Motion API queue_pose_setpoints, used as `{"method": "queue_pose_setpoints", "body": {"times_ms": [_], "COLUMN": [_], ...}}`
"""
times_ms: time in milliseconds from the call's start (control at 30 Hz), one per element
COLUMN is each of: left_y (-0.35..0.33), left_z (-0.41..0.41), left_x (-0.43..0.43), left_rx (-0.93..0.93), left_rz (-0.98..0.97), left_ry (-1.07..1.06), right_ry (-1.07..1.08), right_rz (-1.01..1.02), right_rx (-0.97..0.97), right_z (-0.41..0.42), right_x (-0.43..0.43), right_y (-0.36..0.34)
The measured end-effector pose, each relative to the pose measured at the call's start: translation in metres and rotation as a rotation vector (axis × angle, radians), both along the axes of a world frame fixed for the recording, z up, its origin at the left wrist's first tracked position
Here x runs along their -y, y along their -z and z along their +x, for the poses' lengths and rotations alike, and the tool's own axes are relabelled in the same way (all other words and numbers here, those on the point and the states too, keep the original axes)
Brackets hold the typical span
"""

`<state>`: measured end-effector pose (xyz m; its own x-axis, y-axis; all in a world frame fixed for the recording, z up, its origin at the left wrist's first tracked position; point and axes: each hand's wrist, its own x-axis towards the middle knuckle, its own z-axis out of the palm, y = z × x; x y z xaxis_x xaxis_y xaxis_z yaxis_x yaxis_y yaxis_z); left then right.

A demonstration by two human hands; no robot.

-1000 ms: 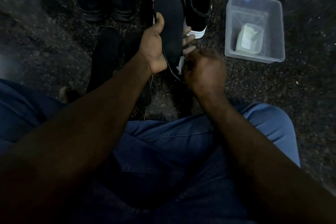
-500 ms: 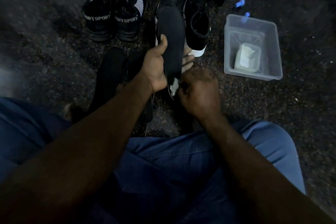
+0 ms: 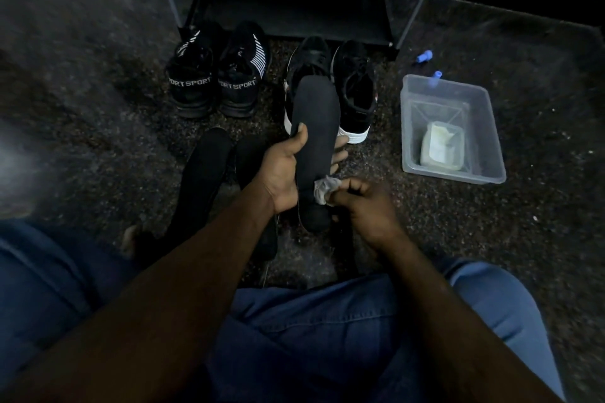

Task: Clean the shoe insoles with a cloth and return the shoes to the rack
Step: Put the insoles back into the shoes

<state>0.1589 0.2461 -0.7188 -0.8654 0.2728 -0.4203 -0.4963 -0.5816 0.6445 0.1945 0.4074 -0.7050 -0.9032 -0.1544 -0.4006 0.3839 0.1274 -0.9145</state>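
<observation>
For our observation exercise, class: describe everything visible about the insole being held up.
The insole is flat, black and matte, foam-like, with a rounded toe and narrower heel. It is held lengthwise, toe pointing away towards the shoes. The left hand holds its middle, thumb on the face, fingers behind. The right hand pinches a small pale cloth against it near the heel.

You are holding your left arm (image 3: 196,258) and your right arm (image 3: 432,298) stretched forward. Your left hand (image 3: 283,170) is gripping an insole (image 3: 316,121), with the thumb lying on top and the fingers (image 3: 340,144) curling underneath. Your right hand (image 3: 368,206) is pinching a cloth (image 3: 324,189), knuckles facing up.
</observation>
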Motion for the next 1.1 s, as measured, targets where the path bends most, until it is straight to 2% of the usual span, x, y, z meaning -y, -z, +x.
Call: {"method": "queue_pose_setpoints", "body": {"times_ms": [233,333,433,500,600,833,967,1100], "left_y": [-0.021,-0.023,-0.021,-0.020,-0.016,-0.018,-0.016,-0.017], "left_z": [-0.008,-0.010,-0.009,-0.008,-0.009,-0.006,-0.004,-0.001], "left_x": [0.020,0.021,0.023,0.020,0.011,-0.005,-0.006,-0.006], "left_rx": [-0.013,-0.015,-0.047,-0.074,-0.090,-0.054,0.006,-0.030], "left_rz": [0.134,0.079,0.040,0.083,0.138,0.060,-0.001,-0.009], "left_ry": [-0.068,-0.075,-0.076,-0.049,-0.073,-0.090,-0.105,-0.094], "right_ry": [-0.201,-0.049,0.275,0.346,0.245,0.121,0.032,-0.045], "right_rz": [0.114,0.145,0.124,0.166,0.334,0.511,0.645,0.838], "right_rx": [0.079,0.044,-0.075,-0.208,-0.466,-0.920,-1.040,-1.093], "right_z": [0.001,-0.004,-0.014,-0.022,-0.032,-0.044,-0.052,-0.062], "right_x": [-0.014,-0.016,-0.023,-0.022,-0.008,0.050,0.054,0.039], "right_y": [0.003,-0.005,-0.016,-0.019,-0.026,-0.039,-0.029,-0.028]}}
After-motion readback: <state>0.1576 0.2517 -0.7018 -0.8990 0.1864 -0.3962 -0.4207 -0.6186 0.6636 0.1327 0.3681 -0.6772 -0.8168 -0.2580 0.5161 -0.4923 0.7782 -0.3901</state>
